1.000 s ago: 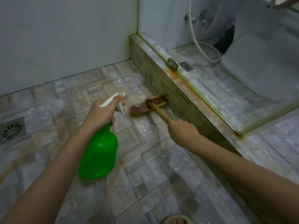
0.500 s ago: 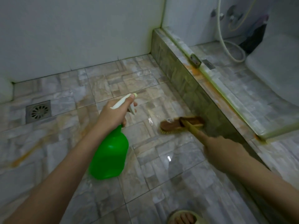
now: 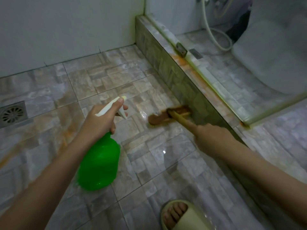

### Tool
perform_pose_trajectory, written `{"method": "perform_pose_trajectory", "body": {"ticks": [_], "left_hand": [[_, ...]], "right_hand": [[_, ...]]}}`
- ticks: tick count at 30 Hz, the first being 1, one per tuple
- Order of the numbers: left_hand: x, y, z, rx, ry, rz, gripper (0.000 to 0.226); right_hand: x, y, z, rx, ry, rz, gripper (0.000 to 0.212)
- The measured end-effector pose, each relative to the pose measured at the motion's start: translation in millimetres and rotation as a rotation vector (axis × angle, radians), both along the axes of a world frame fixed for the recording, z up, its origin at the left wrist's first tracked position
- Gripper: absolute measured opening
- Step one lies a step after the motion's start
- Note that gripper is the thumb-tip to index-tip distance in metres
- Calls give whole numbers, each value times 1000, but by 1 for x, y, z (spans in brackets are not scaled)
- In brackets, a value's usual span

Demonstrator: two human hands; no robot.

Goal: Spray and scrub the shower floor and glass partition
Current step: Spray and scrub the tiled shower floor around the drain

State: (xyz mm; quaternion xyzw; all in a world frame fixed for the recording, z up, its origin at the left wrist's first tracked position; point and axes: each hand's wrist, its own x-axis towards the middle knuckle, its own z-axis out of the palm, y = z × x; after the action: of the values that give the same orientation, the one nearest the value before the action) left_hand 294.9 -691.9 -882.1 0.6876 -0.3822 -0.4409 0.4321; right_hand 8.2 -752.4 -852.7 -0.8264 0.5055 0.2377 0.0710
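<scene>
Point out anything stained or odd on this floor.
Orange staining runs along the curb top, heaviest by the metal bracket. A fainter orange streak crosses the floor tiles at left.

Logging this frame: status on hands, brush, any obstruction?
Left hand grips green spray bottle. Right hand grips brush, head on floor beside tiled step. Nothing blocking it.

Floor [image 3: 141, 163]: wet tiles.
Brush [image 3: 166, 116]: on the tiles, just ahead of your right hand [image 3: 214, 138].
Drain [image 3: 12, 113]: well left of your left hand [image 3: 101, 120].
</scene>
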Motion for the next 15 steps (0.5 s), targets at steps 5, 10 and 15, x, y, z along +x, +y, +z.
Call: {"method": "perform_pose_trajectory", "body": {"ticks": [5, 10, 15], "left_hand": [[4, 18, 7, 0, -35, 45, 38], [19, 36, 12, 8, -82, 63, 39], [29, 46, 13, -8, -54, 154, 29]], "right_hand": [[16, -38, 1, 36, -24, 34, 74], [36, -23, -10, -35, -82, -2, 86], [97, -103, -29, -114, -159, 72, 80]]}}
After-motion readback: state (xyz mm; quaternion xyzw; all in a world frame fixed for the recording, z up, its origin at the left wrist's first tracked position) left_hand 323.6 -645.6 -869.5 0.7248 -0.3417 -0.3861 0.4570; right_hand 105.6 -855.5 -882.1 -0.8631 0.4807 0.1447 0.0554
